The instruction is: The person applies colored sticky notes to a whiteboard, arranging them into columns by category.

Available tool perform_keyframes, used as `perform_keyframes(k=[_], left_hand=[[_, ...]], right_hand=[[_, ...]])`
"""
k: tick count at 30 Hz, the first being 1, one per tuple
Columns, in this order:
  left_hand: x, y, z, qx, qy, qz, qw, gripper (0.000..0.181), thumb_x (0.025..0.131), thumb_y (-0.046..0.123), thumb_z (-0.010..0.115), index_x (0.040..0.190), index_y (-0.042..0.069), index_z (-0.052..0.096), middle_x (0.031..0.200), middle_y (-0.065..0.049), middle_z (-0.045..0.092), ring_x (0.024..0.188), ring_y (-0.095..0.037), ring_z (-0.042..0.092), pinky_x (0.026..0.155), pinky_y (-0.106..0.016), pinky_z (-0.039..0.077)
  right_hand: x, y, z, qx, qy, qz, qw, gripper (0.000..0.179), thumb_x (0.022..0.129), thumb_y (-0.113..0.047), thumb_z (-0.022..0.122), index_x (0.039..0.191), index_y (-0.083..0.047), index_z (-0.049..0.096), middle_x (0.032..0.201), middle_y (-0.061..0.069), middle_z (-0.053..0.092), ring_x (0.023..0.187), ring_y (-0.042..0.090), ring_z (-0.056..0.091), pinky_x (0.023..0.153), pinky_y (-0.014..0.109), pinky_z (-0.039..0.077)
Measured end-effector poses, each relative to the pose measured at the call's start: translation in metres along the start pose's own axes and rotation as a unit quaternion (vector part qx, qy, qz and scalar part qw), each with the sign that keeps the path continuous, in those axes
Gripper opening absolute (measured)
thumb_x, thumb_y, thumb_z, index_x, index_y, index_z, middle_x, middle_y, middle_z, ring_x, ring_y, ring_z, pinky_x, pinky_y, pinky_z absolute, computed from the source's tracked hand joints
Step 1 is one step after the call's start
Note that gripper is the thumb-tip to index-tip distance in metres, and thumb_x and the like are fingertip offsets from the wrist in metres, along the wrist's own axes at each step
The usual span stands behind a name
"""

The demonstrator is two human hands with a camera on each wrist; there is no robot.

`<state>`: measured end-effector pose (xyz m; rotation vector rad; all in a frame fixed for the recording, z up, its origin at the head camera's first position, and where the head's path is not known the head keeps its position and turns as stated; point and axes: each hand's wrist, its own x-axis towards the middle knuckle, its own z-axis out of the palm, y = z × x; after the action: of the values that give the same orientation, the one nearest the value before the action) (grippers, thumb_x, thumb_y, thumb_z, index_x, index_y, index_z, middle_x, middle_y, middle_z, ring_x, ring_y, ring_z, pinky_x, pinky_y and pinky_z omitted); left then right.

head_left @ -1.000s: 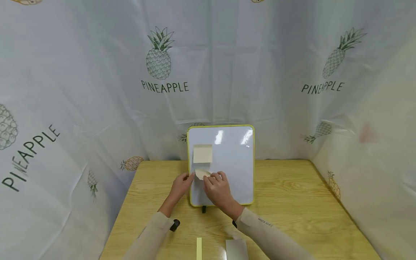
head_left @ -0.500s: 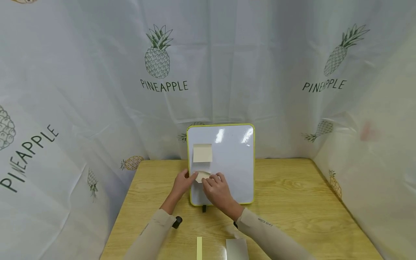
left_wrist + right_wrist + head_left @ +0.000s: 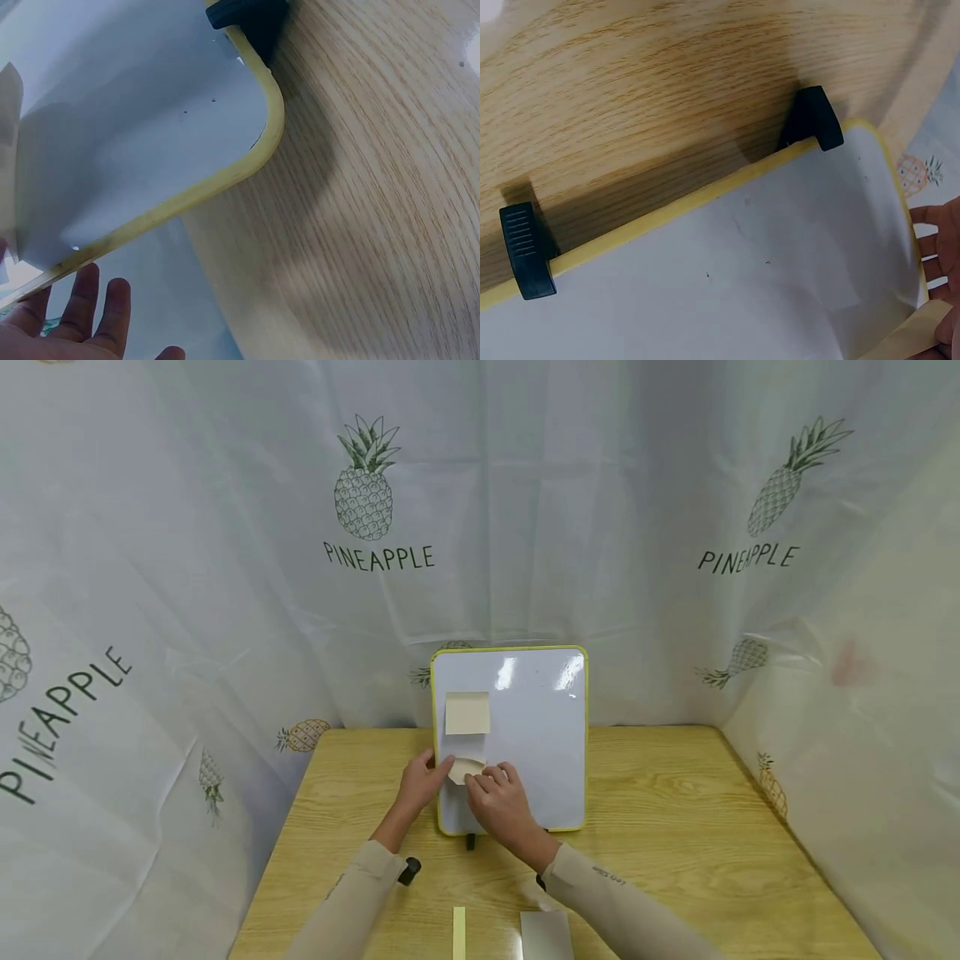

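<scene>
Just above both hands (image 3: 420, 783) (image 3: 501, 803); cream note (image 3: 467, 713)

Free room over the table (image 3: 675, 810) right of the whiteboard (image 3: 536, 735), right sleeve (image 3: 622, 902) across the front.

on a wood-grain tabletop (image 3: 630, 97), two black stand clips (image 3: 529, 251) hook over the yellow rim (image 3: 649, 225) of a whiteboard (image 3: 705, 300); at right, fingers (image 3: 928, 246) meet that rim near a curled cream paper note (image 3: 904, 339).
</scene>
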<state>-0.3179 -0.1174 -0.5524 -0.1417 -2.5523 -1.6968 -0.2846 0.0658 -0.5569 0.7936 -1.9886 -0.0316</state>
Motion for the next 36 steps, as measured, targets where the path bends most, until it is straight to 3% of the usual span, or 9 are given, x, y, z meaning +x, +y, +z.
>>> perform_keyframes(k=[6,11,23,30,36], left_hand=[[0.002,-0.005,0.002,0.012,0.013,0.029,0.9994,0.033,0.097,0.037,0.063,0.103,0.005,0.066,0.109,-0.017,0.071,0.098,-0.027,0.066,0.076,-0.04,0.055],[0.005,-0.004,0.002,0.02,0.019,0.011,0.9995,0.032,0.096,0.037,0.065,0.092,0.005,0.064,0.098,-0.014,0.07,0.086,-0.021,0.062,0.074,-0.035,0.052],[0.006,-0.008,0.006,0.082,0.053,0.042,0.9943,0.034,0.095,0.034,0.065,0.079,0.006,0.056,0.082,-0.014,0.064,0.07,-0.02,0.051,0.065,-0.032,0.044],[0.009,-0.014,0.004,0.189,0.09,0.106,0.9721,0.031,0.093,0.036,0.066,0.076,0.01,0.061,0.083,-0.011,0.066,0.078,-0.029,0.063,0.071,-0.044,0.044],[0.009,-0.01,0.001,0.249,0.067,0.122,0.9586,0.032,0.096,0.037,0.062,0.083,0.008,0.062,0.085,-0.011,0.064,0.082,-0.031,0.062,0.076,-0.05,0.044]], right_hand=[[-0.001,-0.002,0.002,0.003,-0.004,0.008,1.0,0.017,0.078,-0.02,0.081,0.094,-0.013,0.078,0.081,-0.004,0.075,0.077,0.016,0.067,0.078,0.037,0.05],[-0.002,-0.004,0.004,0.0,-0.005,0.014,0.9999,0.019,0.076,-0.021,0.082,0.093,-0.014,0.078,0.08,-0.005,0.075,0.076,0.015,0.067,0.078,0.037,0.05],[-0.007,-0.009,0.011,0.022,-0.015,0.022,0.9994,0.022,0.076,-0.023,0.083,0.095,-0.014,0.078,0.086,-0.004,0.076,0.078,0.016,0.067,0.078,0.037,0.05],[-0.005,-0.011,0.016,0.061,-0.002,0.003,0.9981,0.04,0.083,-0.029,0.075,0.116,-0.008,0.073,0.113,0.006,0.074,0.101,0.022,0.068,0.083,0.041,0.05],[-0.007,-0.009,0.019,0.059,-0.023,-0.011,0.9979,0.053,0.092,-0.038,0.059,0.132,-0.004,0.063,0.132,0.012,0.065,0.119,0.028,0.062,0.095,0.046,0.048]])
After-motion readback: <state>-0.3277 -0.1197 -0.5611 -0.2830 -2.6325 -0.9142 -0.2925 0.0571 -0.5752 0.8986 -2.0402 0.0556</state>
